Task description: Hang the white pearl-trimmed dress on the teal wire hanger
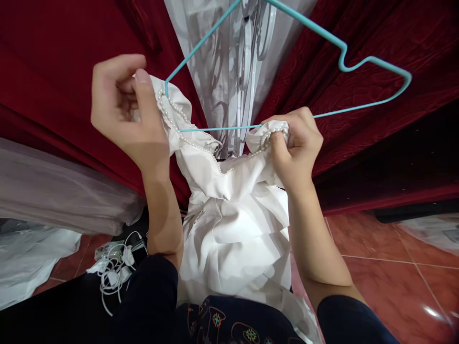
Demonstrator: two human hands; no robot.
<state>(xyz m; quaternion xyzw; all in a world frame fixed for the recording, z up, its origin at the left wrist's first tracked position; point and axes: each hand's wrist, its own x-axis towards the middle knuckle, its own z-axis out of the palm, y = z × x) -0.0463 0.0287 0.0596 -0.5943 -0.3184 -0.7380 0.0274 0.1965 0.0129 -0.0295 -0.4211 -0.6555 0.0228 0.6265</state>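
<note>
Mid-scene, between two dark red drapes [71, 86], one smooth white dress [233, 229] with a pearl-beaded neckline [195, 145] faces the person, the right hand [301, 138] pinching its right strap [274, 126] beside one thin turquoise hanger [222, 128], the left hand [125, 105] curled at the other, grip unclear, tangled white cables [114, 278] lying near left.

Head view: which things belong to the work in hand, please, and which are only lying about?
In hand:
white dress, one shoulder piece in the right grip, the left grip at the other
turquoise hanger

Lying about:
white cables
pale fabric on the floor, left
</note>
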